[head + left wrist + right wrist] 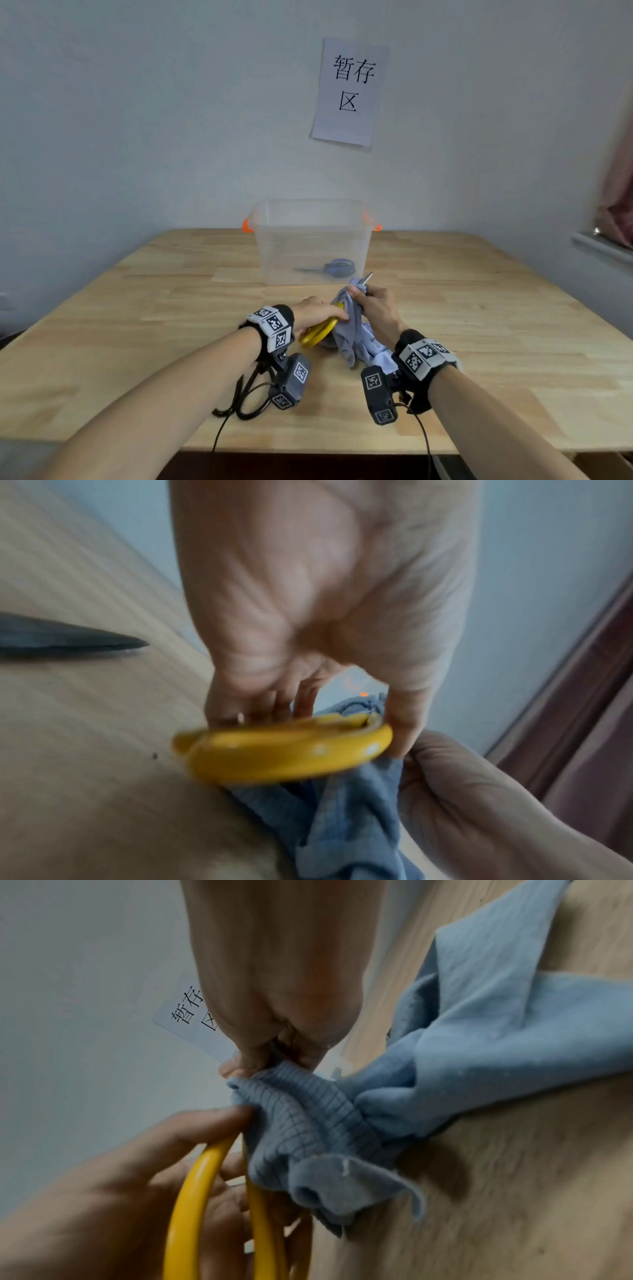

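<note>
Surroundings: a clear plastic bin (pixel 274 246) with orange handles sits at the far edge of the tabletop (pixel 137 325), around mid-width. Blue-handled scissors (pixel 334 267) lie flat inside it. There is a paper sign (pixel 349 90) on the wall above and a pinkish curtain (pixel 616 192) off the right side.

The bin's front wall stands right in line with the work, just beyond it.

Work item: yellow-handled scissors (pixel 320 332), over the middle of the tabletop, between the near edge and the bin. The left hand (pixel 318 310) grips the handle loops, thumb on top. The right hand (pixel 375 305) is curled tight round a blue-grey cloth (pixel 349 335) bunched over the blades; the loose cloth end trails on the tabletop towards the near edge.

Long axis: handles near-left, blades far-right. The bare blade tip (pixel 368 277) pokes out of the cloth, aimed at the bin's front-right corner. Can't tell the tip-to-bin gap.
</note>
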A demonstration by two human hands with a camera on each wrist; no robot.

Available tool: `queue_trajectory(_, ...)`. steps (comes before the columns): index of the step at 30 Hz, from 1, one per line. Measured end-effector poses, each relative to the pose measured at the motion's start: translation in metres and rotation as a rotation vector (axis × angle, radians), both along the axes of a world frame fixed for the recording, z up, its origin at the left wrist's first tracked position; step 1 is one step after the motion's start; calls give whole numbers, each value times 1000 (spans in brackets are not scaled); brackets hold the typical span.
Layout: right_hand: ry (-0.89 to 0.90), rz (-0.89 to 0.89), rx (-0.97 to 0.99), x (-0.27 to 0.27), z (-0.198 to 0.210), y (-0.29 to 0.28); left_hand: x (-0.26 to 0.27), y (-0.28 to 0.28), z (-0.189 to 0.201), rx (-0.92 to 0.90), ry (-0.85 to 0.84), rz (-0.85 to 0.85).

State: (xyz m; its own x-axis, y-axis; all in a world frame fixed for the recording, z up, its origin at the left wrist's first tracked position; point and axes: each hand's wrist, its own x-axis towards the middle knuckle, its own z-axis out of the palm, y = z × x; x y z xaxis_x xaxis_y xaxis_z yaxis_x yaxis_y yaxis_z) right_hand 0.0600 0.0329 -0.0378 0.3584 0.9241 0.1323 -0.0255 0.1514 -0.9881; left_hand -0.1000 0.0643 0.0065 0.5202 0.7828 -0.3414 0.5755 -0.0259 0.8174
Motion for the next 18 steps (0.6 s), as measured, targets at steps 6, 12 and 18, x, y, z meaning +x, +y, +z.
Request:
queue_trajectory(6, -60, -37, 6, -6, 1, 0, 9, -7, -1, 76, -48, 126)
queue_trajectory(12, -132, -146, -19, -8, 0, -5, 11, -4, -12, 399, 144, 173)
queue_trajectory(18, -104, -216, -2, -8, 0, 4, 11, 1, -7, 425, 170, 144)
